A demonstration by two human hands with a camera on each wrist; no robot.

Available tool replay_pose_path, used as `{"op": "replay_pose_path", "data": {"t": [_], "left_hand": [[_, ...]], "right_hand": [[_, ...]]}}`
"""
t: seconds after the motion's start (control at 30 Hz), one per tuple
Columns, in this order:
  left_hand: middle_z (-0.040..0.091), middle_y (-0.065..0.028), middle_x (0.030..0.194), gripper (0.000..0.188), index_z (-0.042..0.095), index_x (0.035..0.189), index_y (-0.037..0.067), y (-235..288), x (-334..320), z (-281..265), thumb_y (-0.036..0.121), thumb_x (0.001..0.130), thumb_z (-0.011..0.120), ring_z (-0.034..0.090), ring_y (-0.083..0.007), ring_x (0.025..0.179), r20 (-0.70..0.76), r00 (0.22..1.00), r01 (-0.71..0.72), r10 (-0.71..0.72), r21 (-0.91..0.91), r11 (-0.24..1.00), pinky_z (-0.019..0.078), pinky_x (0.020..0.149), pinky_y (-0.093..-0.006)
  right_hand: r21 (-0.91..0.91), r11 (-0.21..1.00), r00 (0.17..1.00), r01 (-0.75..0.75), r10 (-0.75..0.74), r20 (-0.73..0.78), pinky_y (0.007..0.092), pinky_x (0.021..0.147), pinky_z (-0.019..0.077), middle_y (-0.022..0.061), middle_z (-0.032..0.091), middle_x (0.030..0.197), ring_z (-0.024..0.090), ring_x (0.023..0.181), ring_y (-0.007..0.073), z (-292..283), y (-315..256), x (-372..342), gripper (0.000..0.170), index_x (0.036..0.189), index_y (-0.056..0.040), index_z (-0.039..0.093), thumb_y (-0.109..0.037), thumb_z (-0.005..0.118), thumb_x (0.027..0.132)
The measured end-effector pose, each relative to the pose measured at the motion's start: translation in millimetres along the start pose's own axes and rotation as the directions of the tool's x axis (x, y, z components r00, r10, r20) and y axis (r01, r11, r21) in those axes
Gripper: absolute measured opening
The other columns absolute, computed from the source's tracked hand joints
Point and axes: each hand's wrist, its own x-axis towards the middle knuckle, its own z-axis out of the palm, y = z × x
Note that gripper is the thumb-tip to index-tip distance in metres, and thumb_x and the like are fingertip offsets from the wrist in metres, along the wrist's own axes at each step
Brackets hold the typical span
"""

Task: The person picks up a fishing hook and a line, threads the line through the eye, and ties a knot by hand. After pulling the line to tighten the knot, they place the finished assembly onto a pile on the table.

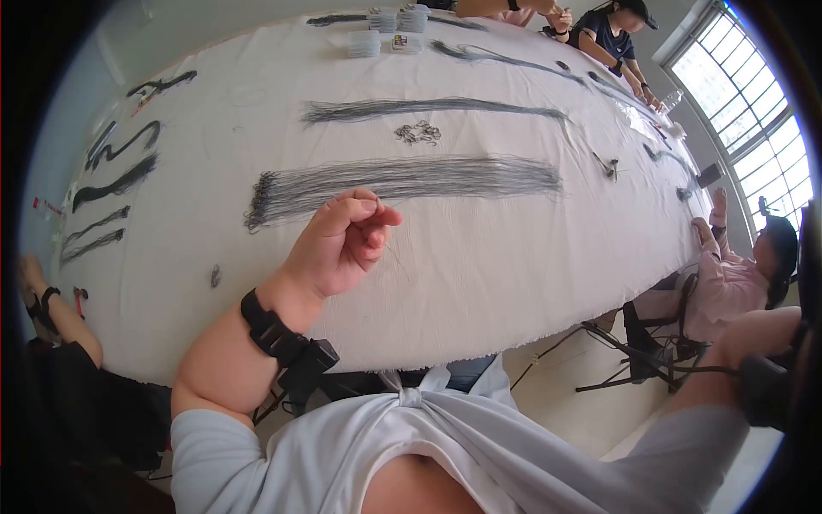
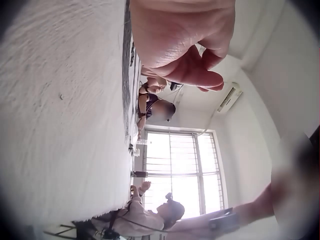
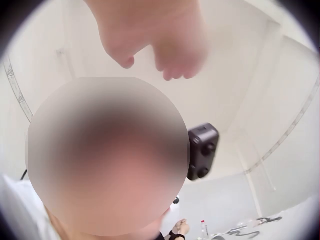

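My left hand is raised over the near part of the cloth-covered table, thumb and forefinger pinched together on a thin strand. Below the fingertips the strand shows only as a faint line. In the left wrist view the left hand fills the top, its fingers bent. Just beyond it lies a wide spread of long dark strands, bunched and knotted at its left end. My right hand is lifted near my head, thumb apart from loosely bent fingers, holding nothing; the head view shows only that arm.
Behind the spread are a small pile of dark curled pieces and a narrower strand bundle. More bundles lie at the left. Clear plastic boxes stand at the far edge. Other people sit around the table.
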Motion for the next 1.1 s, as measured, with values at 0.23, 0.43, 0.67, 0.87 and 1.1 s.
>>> {"op": "replay_pose_path", "data": {"t": [0.23, 0.43, 0.67, 0.87, 1.1], "left_hand": [[0.067, -0.0106, 0.088, 0.009, 0.061, 0.087, 0.007, 0.7, 0.0, -0.2, 0.009, 0.09, 0.053, 0.057, -0.0085, 0.06, 0.019, 1.0, 0.011, -0.011, 0.005, 1.0, 0.0445, 0.048, -0.0183], [0.068, -0.0113, 0.088, 0.01, 0.062, 0.086, 0.006, -2.2, -1.0, 2.6, 0.009, 0.09, 0.053, 0.058, -0.0082, 0.06, 0.022, 1.0, 0.005, -0.005, 0.005, 1.0, 0.0453, 0.047, -0.0187], [0.068, -0.0114, 0.087, 0.008, 0.063, 0.083, 0.01, -2.8, -2.5, 4.7, 0.011, 0.087, 0.056, 0.058, -0.0081, 0.059, -0.053, 0.998, 0.04, -0.039, 0.023, 0.999, 0.0425, 0.046, -0.0196], [0.068, -0.0146, 0.087, 0.01, 0.064, 0.084, 0.008, -2.6, 0.1, 8.7, 0.007, 0.087, 0.055, 0.063, -0.0116, 0.061, 0.04, 0.999, 0.002, -0.003, 0.018, 1.0, 0.0458, 0.046, -0.0217], [0.068, -0.0149, 0.088, 0.011, 0.064, 0.085, 0.009, -2.3, -1.7, 6.2, 0.006, 0.088, 0.054, 0.063, -0.0113, 0.062, 0.05, 0.998, 0.045, -0.044, -0.004, 0.999, 0.0516, 0.051, -0.0223]], "right_hand": [[-0.616, 0.381, 0.587, -0.689, 0.792, -0.166, 0.0342, 0.082, 0.0378, 0.0043, 0.059, 0.109, 0.051, 0.099, 0.0188, -62.5, 76.3, -134.8, 0.049, 0.111, -0.0069, 0.056, -0.049, 0.047, 0.087], [-0.603, 0.138, 0.371, -0.786, 0.885, -0.28, 0.0351, 0.084, 0.0376, 0.0058, 0.058, 0.109, 0.052, 0.1, 0.0197, -69.1, 105.5, -213.4, 0.047, 0.111, -0.0059, 0.055, -0.046, 0.045, 0.089], [-0.586, 0.122, 0.361, -0.801, 0.88, -0.31, 0.0363, 0.086, 0.0375, 0.0075, 0.058, 0.11, 0.052, 0.1, 0.0208, -66.3, 111.9, -238.6, 0.045, 0.112, -0.0046, 0.054, -0.043, 0.043, 0.09], [-0.557, 0.096, 0.335, -0.825, 0.877, -0.344, 0.0372, 0.088, 0.0373, 0.009, 0.058, 0.111, 0.052, 0.101, 0.0217, -61.4, 111.6, -243.7, 0.044, 0.112, -0.0036, 0.053, -0.04, 0.041, 0.091], [-0.552, 0.111, 0.355, -0.826, 0.864, -0.357, 0.0383, 0.09, 0.0371, 0.0107, 0.058, 0.111, 0.053, 0.102, 0.0228, -54.9, 121.6, -250.3, 0.042, 0.113, -0.0024, 0.052, -0.036, 0.039, 0.092]]}}
